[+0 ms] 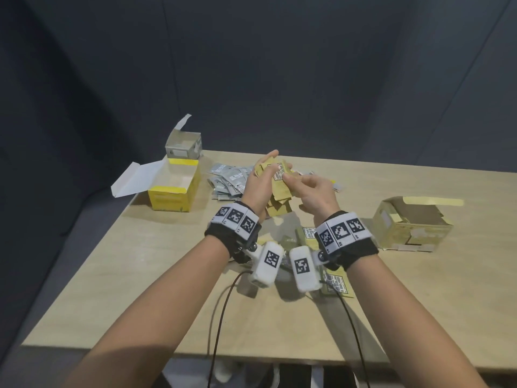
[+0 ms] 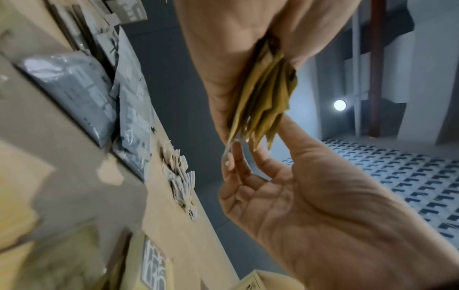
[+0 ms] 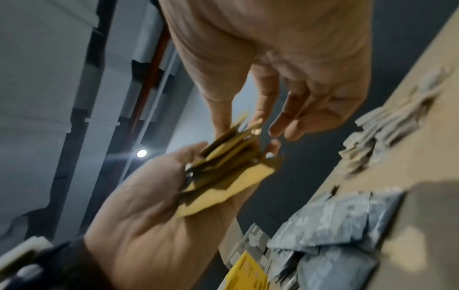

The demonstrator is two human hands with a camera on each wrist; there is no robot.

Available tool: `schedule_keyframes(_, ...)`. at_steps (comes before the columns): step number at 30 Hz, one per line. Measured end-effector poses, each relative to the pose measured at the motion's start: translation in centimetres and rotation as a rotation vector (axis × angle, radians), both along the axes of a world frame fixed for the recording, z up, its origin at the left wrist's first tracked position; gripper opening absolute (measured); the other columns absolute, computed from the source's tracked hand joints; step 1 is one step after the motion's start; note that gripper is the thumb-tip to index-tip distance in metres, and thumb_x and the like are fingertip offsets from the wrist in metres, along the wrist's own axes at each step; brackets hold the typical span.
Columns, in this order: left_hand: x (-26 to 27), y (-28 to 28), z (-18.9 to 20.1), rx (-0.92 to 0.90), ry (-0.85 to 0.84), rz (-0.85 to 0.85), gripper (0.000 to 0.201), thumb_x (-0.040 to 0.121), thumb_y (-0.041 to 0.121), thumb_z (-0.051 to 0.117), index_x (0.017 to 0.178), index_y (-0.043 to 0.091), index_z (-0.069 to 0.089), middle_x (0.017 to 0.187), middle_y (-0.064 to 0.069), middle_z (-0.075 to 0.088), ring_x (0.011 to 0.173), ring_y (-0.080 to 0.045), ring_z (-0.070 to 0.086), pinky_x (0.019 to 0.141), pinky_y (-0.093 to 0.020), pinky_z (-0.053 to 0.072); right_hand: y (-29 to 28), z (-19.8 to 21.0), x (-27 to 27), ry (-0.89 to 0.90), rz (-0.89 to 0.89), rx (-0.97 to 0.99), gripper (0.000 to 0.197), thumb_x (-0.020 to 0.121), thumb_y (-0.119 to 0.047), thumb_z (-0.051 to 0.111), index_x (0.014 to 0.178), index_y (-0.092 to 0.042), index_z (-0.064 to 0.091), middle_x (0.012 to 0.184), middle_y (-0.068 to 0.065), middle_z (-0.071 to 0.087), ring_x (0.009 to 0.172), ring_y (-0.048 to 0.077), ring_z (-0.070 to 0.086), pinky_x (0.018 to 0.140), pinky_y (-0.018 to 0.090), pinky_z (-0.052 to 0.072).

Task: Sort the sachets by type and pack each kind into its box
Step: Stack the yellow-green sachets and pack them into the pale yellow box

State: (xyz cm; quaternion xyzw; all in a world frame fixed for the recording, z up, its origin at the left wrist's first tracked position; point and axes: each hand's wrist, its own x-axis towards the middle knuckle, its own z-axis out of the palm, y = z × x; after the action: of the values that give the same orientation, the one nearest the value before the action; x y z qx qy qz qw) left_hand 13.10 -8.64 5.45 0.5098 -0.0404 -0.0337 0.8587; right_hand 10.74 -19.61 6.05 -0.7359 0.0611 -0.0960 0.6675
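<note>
My left hand [image 1: 259,184] holds up a fanned stack of gold sachets [image 1: 281,187] above the table's middle. My right hand [image 1: 316,191] pinches the edge of a sachet in that stack between thumb and forefinger. The left wrist view shows the gold sachets [image 2: 263,98] clamped in my left hand [image 2: 223,49], with my right hand [image 2: 298,196] touching their lower edges. In the right wrist view, the right hand [image 3: 285,58] nips the gold sachets [image 3: 223,176] lying across the left hand [image 3: 149,215]. An open gold box [image 1: 411,225] stands at the right.
An open yellow box [image 1: 173,197] and a grey box [image 1: 183,147] stand at the back left. A pile of silver sachets [image 1: 229,177] lies beside them, small white sachets [image 1: 335,186] behind my right hand. Loose gold sachets [image 1: 337,284] lie under my wrists.
</note>
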Motion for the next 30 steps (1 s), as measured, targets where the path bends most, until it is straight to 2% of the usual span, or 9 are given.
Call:
schedule_keyframes(3, 0.3, 1.1, 0.8, 0.161, 0.027, 0.083, 0.033, 0.098, 0.016, 0.043, 0.127, 0.023, 0.054, 0.089, 0.001, 0.063, 0.067, -0.009, 0.062, 0.051, -0.017, 0.051, -0.7, 1.3, 0.2, -0.115, 0.039, -0.179, 0.044, 0.074, -0.037, 0.078, 0.106, -0.013, 0.057, 0.108, 0.0, 0.061, 0.099, 0.013, 0.058, 0.083, 0.028, 0.05)
schedule_keyframes(5, 0.2, 1.6, 1.3, 0.201, 0.06, 0.054, 0.028, 0.096, 0.031, 0.049, 0.12, 0.018, 0.058, 0.08, 0.0, 0.06, 0.058, -0.011, 0.059, 0.05, -0.021, 0.05, -1.0, 2.0, 0.4, -0.2, 0.21, -0.386, 0.071, 0.063, -0.035, 0.086, 0.123, -0.02, 0.05, 0.128, -0.003, 0.05, 0.115, 0.012, 0.05, 0.091, 0.024, 0.044)
schedule_keyframes(7, 0.1, 1.9, 1.5, 0.283, 0.061, -0.036, 0.051, 0.086, 0.062, 0.05, 0.104, 0.016, 0.063, 0.071, -0.003, 0.057, 0.051, -0.015, 0.054, 0.05, -0.027, 0.047, -0.6, 2.2, 0.4, -0.26, 0.376, -0.662, 0.104, 0.049, -0.044, 0.09, 0.137, -0.025, 0.039, 0.142, -0.005, 0.037, 0.128, 0.011, 0.037, 0.103, 0.028, 0.035)
schedule_keyframes(10, -0.3, 1.7, 2.1, 0.268, 0.067, -0.256, 0.077, 0.075, 0.083, 0.036, 0.087, 0.014, 0.067, 0.076, -0.012, 0.061, 0.064, -0.025, 0.06, 0.063, -0.036, 0.048, 0.5, 2.2, 0.6, -0.313, 0.437, -0.847, 0.118, 0.041, -0.048, 0.091, 0.141, -0.024, 0.032, 0.137, -0.006, 0.041, 0.122, 0.009, 0.038, 0.103, 0.029, 0.036)
schedule_keyframes(14, -0.4, 2.3, 2.7, 0.131, 0.14, -0.375, 0.071, 0.078, 0.079, 0.039, 0.08, 0.012, 0.064, 0.076, -0.009, 0.058, 0.071, -0.024, 0.06, 0.069, -0.035, 0.047, 0.9, 2.6, 0.4, -0.378, 0.381, -0.849, 0.098, 0.044, -0.034, 0.091, 0.129, -0.02, 0.045, 0.112, -0.005, 0.052, 0.102, 0.01, 0.051, 0.09, 0.033, 0.047)
schedule_keyframes(22, -1.6, 2.4, 3.0, 0.147, 0.146, -0.367, 0.051, 0.084, 0.062, 0.053, 0.082, 0.012, 0.063, 0.074, -0.006, 0.062, 0.07, -0.02, 0.064, 0.071, -0.033, 0.052, 0.4, 3.2, 0.4, -0.363, 0.446, -0.947, 0.091, 0.049, -0.024, 0.09, 0.127, -0.018, 0.045, 0.107, -0.005, 0.06, 0.097, 0.012, 0.058, 0.086, 0.031, 0.051)
schedule_keyframes(25, -2.0, 2.5, 2.8, 0.173, 0.139, -0.347, 0.037, 0.09, 0.049, 0.053, 0.085, 0.013, 0.061, 0.074, -0.005, 0.06, 0.066, -0.019, 0.062, 0.068, -0.033, 0.05, 0.3, 3.2, 0.2, -0.277, 0.45, -0.951, 0.106, 0.05, -0.026, 0.091, 0.14, -0.018, 0.035, 0.125, -0.003, 0.055, 0.114, 0.013, 0.053, 0.099, 0.031, 0.045)
schedule_keyframes(28, -2.1, 3.3, 2.3, 0.196, 0.181, -0.311, 0.015, 0.091, 0.029, 0.049, 0.094, 0.016, 0.055, 0.077, -0.005, 0.054, 0.055, -0.016, 0.054, 0.062, -0.032, 0.043, -1.1, 2.7, -0.1, -0.167, 0.405, -1.018, 0.117, 0.052, -0.032, 0.091, 0.147, -0.017, 0.024, 0.148, 0.001, 0.036, 0.133, 0.016, 0.036, 0.11, 0.032, 0.032)
schedule_keyframes(30, -2.3, 4.4, 1.9, 0.227, 0.173, -0.264, 0.024, 0.086, 0.007, 0.04, 0.103, 0.017, 0.054, 0.088, -0.008, 0.055, 0.052, -0.015, 0.052, 0.057, -0.031, 0.044, -2.8, 1.9, -0.3, -0.037, 0.334, -1.07, 0.109, 0.057, -0.033, 0.089, 0.145, -0.016, 0.027, 0.148, 0.004, 0.036, 0.133, 0.02, 0.037, 0.108, 0.033, 0.032)
